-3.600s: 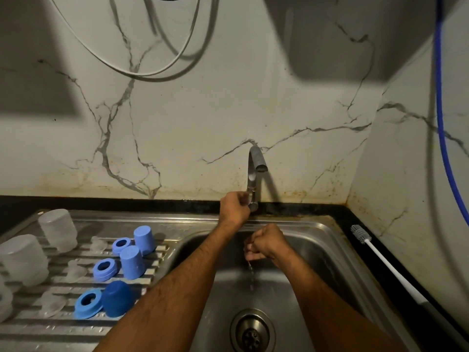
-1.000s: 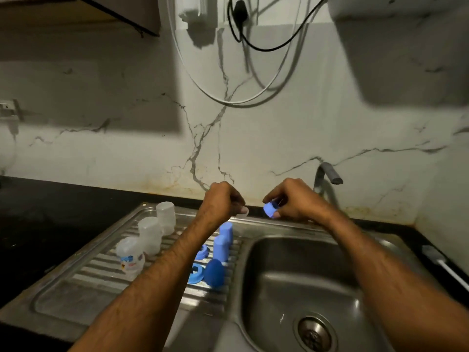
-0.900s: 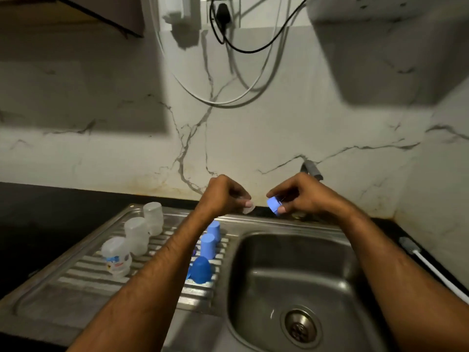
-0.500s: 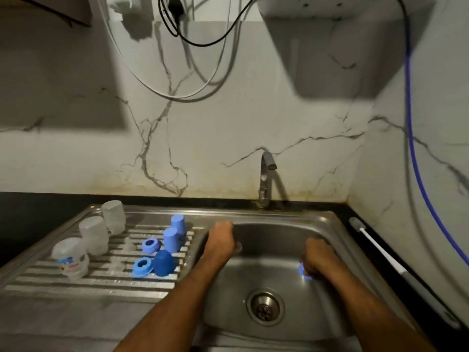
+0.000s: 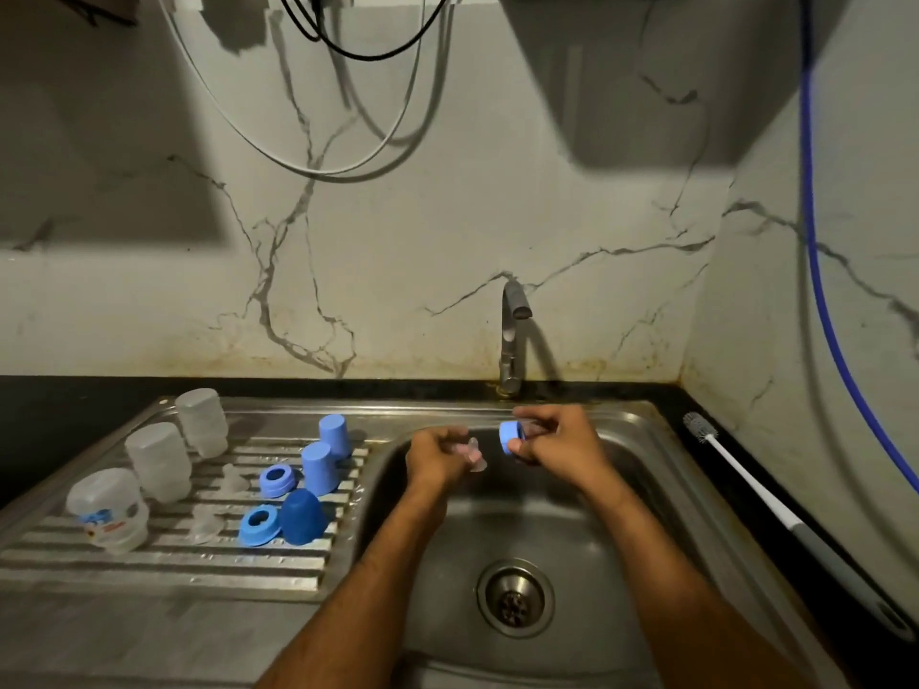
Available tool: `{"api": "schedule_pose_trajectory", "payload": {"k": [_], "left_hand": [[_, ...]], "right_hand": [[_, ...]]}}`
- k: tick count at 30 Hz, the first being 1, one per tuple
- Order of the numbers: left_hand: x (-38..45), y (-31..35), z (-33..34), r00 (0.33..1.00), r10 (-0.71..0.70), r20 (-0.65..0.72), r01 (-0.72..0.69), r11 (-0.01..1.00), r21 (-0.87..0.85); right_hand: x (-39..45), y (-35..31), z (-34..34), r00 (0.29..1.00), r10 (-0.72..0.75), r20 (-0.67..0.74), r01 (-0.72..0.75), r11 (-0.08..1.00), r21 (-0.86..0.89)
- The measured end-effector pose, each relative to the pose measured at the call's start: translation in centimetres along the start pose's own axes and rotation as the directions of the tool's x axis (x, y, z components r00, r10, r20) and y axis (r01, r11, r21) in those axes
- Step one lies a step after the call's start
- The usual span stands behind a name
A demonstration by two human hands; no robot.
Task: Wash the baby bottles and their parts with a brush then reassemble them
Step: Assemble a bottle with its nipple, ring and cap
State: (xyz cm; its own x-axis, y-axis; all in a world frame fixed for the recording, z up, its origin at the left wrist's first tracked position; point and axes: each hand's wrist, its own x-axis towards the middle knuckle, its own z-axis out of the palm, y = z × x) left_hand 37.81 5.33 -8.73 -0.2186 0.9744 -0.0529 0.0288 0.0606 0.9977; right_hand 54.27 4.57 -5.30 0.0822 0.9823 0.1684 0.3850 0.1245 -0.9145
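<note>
Left hand [image 5: 437,457] pinched a clear teat [image 5: 473,455] | right hand [image 5: 557,440] gripped a blue collar ring [image 5: 508,438], both over the sink [image 5: 646,489] | washing seemingly done; reassembly barely begun | bottles [image 5: 158,460], caps [image 5: 318,468], rings, teats lay separate on left drainboard [image 5: 149,564]; brush [image 5: 731,469] idle right.

A blue ring [image 5: 508,438] and a clear teat [image 5: 472,452] are held over the sink; bottles [image 5: 158,461], caps [image 5: 318,468] and rings [image 5: 259,525] sit on the drainboard.
</note>
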Motion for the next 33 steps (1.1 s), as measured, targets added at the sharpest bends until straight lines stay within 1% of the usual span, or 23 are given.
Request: {"api": "schedule_pose_trajectory", "payload": {"k": [2,4,7,10,13,18,20,24,29,33], "left_hand": [[-0.2,-0.3,0.1,0.999,0.014,-0.036,-0.015,1.0,-0.02],[-0.4,-0.6,0.0,0.995,0.054,-0.089,-0.054,0.999,-0.004],[-0.4,-1.2,0.1,0.989,0.106,-0.105,-0.109,0.994,-0.022],[-0.4,-1.4,0.3,0.989,0.108,-0.097,-0.114,0.992,-0.059],[-0.4,-1.5,0.7,0.987,0.149,-0.057,-0.154,0.984,-0.09],[-0.7,-1.1,1.1,0.984,0.169,-0.051,-0.176,0.958,-0.226],[-0.8,-1.1,1.3,0.987,0.157,-0.027,-0.158,0.951,-0.267],[-0.9,-1.1,1.5,0.997,0.075,0.009,-0.066,0.92,-0.387],[-1.1,-0.8,1.8,0.996,0.018,0.086,0.031,0.845,-0.535],[-1.2,-0.9,1.6,0.986,0.006,0.166,0.086,0.834,-0.545]], "right_hand": [[-0.1,0.0,0.7,0.999,-0.009,-0.036,0.01,0.999,0.035],[-0.4,0.2,1.4,0.999,-0.019,-0.051,0.022,0.998,0.066],[-0.6,1.5,2.2,0.995,-0.05,-0.092,0.057,0.995,0.077],[-0.6,2.1,2.8,0.993,-0.075,-0.09,0.079,0.996,0.047],[-0.6,2.1,2.9,0.991,-0.109,-0.074,0.111,0.994,0.024],[-0.2,2.5,3.0,0.988,-0.14,-0.059,0.14,0.99,0.007],[0.0,2.7,3.1,0.988,-0.14,-0.063,0.141,0.99,0.003],[0.0,3.0,3.2,0.985,-0.159,-0.074,0.158,0.987,-0.023],[-0.1,3.1,3.3,0.968,-0.206,-0.146,0.196,0.978,-0.078],[-0.3,3.0,3.2,0.957,-0.259,-0.132,0.25,0.965,-0.084]]}}
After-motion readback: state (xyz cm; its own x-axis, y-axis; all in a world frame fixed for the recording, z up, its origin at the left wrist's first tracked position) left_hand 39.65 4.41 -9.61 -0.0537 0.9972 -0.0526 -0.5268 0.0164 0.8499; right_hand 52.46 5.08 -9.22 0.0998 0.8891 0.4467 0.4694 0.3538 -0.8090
